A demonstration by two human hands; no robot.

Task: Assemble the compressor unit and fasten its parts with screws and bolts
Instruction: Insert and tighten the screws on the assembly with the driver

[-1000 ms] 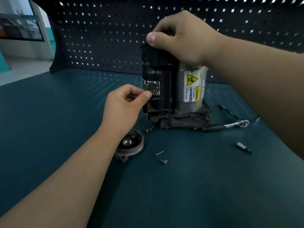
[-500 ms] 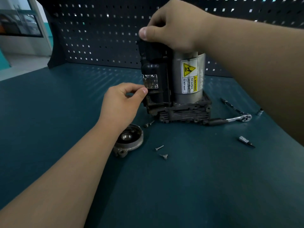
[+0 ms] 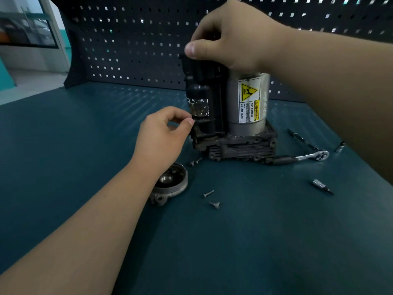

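The compressor unit stood upright on the blue counter, in the upper middle of the frame, in front of a dark pegboard. The right hand gripped its top from above, with the fingers curled over the black housing and the thumb pressed on the front edge.

The left hand was at the lower left side of the unit. Its fingers were curled, thumb and forefinger tips close together and touching the black cylinder just under the torn label. Whether they pinched something small, I cannot tell.

Below the left wrist lay a round metal cover, open side up. A dark bolt lay between it and the unit's base, and two loose screws lay lower, near the middle of the frame. To the right, a ratchet wrench lay with its handle touching the base. Behind it lay an extension bar, further right a small socket and, lower, a bit socket.
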